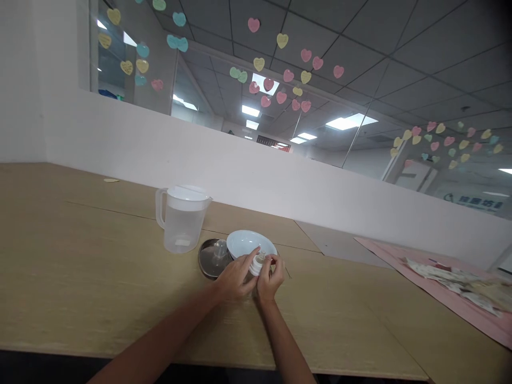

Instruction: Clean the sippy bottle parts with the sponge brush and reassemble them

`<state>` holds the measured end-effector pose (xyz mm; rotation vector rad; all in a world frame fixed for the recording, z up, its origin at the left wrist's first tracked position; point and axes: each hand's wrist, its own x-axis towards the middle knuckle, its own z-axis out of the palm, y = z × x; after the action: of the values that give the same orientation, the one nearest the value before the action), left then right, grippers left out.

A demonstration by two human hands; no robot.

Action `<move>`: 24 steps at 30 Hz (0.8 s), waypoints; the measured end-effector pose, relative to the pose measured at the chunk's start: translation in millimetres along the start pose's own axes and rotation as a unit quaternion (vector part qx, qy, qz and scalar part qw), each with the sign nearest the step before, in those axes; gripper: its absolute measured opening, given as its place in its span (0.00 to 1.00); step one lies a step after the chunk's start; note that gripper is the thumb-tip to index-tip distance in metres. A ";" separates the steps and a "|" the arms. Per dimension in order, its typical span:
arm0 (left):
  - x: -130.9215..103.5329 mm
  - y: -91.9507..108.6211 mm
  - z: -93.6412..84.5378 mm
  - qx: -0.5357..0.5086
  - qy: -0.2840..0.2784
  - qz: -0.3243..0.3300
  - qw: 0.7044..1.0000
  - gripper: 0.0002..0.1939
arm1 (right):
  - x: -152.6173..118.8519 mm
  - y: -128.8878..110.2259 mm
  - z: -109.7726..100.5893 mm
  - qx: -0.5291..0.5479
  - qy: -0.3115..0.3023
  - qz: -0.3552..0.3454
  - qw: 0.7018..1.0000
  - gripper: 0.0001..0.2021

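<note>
A baby bottle (256, 265) with a white collar and a pale nipple is held over the table, in front of the bowl. My left hand (235, 278) is wrapped around its left side, thumb up by the collar. Fingers of my right hand (271, 278) are closed at the collar and nipple from the right. Most of the bottle's body is hidden by my hands. Just behind them stands a white bowl (245, 240). Left of that, a round metal dish (207, 261) carries a clear dome-shaped cap (220, 248).
A translucent lidded pitcher (184, 226) stands behind and left of the dish. On the right, a pink mat (384, 260) bears papers or packets (452, 280). A low white wall (248, 170) topped with glass, dotted with heart-shaped notes, borders the wooden table (100, 277).
</note>
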<state>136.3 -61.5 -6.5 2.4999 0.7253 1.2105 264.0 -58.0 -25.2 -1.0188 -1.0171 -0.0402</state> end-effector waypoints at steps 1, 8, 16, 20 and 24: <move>0.7 -3.8 -1.4 -0.002 0.004 0.001 1.000 0.38 | 0.1 1.0 0.1 0.008 -0.011 0.004 1.000 0.15; 7.9 -45.0 -13.6 0.146 0.171 -0.163 0.961 0.28 | 0.8 -4.9 0.0 0.033 -0.043 0.030 0.998 0.16; 2.5 -61.1 -30.0 0.357 0.017 -0.290 0.888 0.18 | 0.6 -5.8 0.3 0.037 -0.044 0.030 0.998 0.18; 3.4 -66.4 -28.4 0.321 0.014 -0.321 0.891 0.17 | 0.2 -0.6 1.0 0.037 -0.042 0.032 0.998 0.17; 4.3 -70.8 -36.6 0.302 0.070 -0.338 0.889 0.15 | 0.5 2.6 0.4 0.028 -0.048 0.024 0.998 0.18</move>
<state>87.0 1.1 -12.5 2.2026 2.0631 0.9852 265.2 -56.0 -26.5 -1.0000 -1.0741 0.0766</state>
